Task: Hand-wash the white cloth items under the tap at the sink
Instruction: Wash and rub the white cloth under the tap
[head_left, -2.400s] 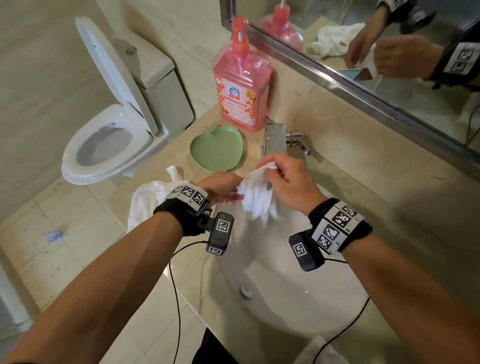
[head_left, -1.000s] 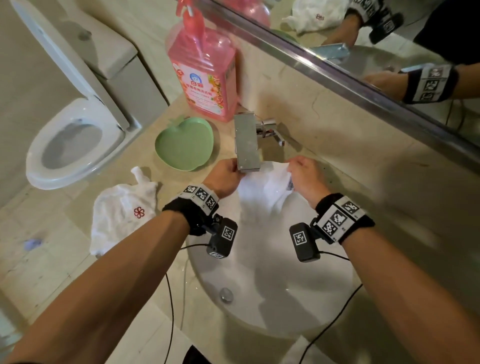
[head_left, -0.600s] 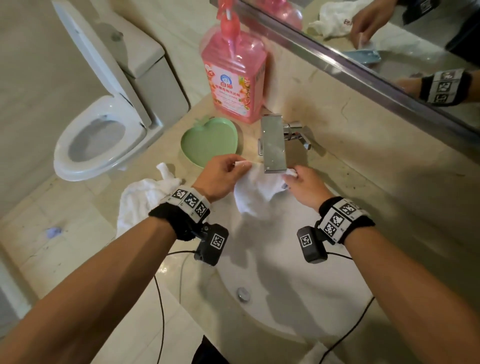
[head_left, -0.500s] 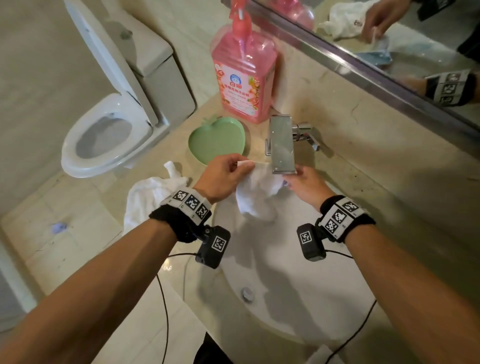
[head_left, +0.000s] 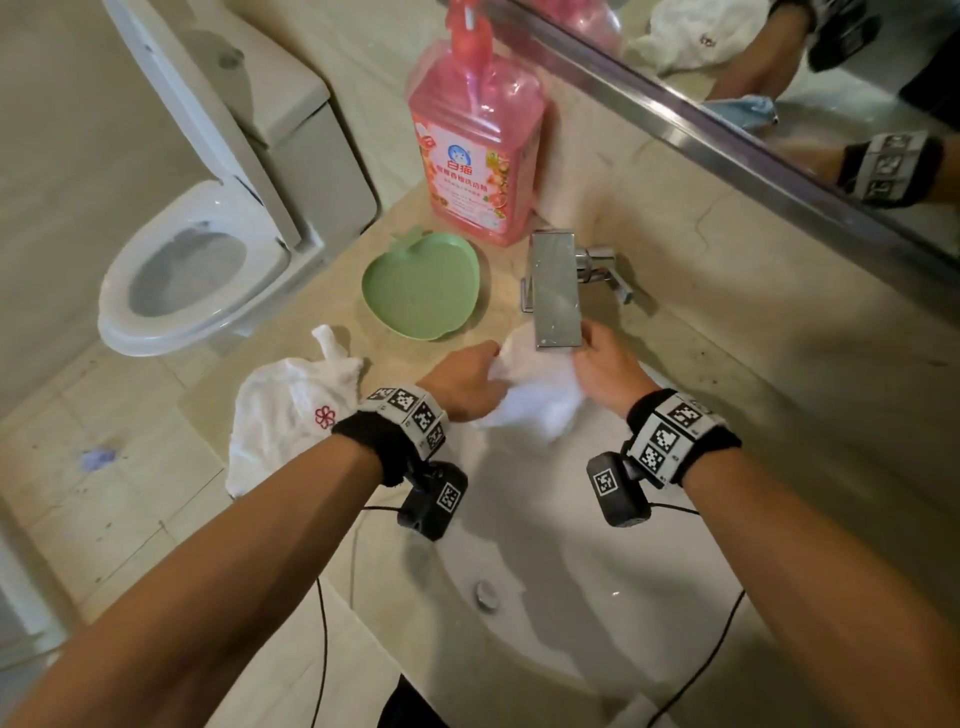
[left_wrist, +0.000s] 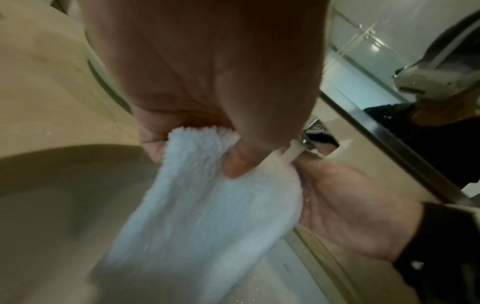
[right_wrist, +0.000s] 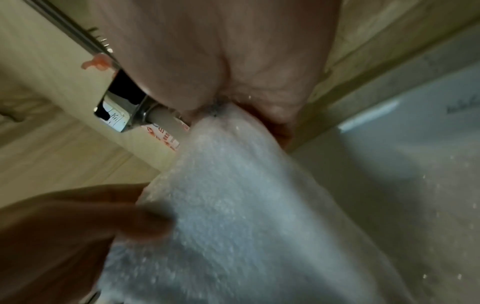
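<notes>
A small white terry cloth (head_left: 535, 397) hangs over the white sink basin (head_left: 571, 597), just under the chrome tap (head_left: 555, 291). My left hand (head_left: 470, 384) pinches its left top edge; the left wrist view shows thumb and fingers clamped on the cloth (left_wrist: 207, 205). My right hand (head_left: 605, 366) grips the right top edge right below the spout, and the cloth (right_wrist: 246, 205) drapes down from that grip. Water runs from the spout (left_wrist: 294, 151) onto the cloth. A second white cloth (head_left: 280, 415) with a red flower mark lies on the counter to the left.
A pink pump bottle of detergent (head_left: 475, 150) stands behind a green apple-shaped dish (head_left: 421, 286) on the beige counter. A mirror (head_left: 779, 78) runs along the back wall. A toilet (head_left: 197, 260) with its lid up sits to the left. The sink drain (head_left: 487, 592) is in the basin.
Both hands have come closer together under the spout, bunching the cloth between them; earlier it was stretched wider. The head view has shifted slightly.
</notes>
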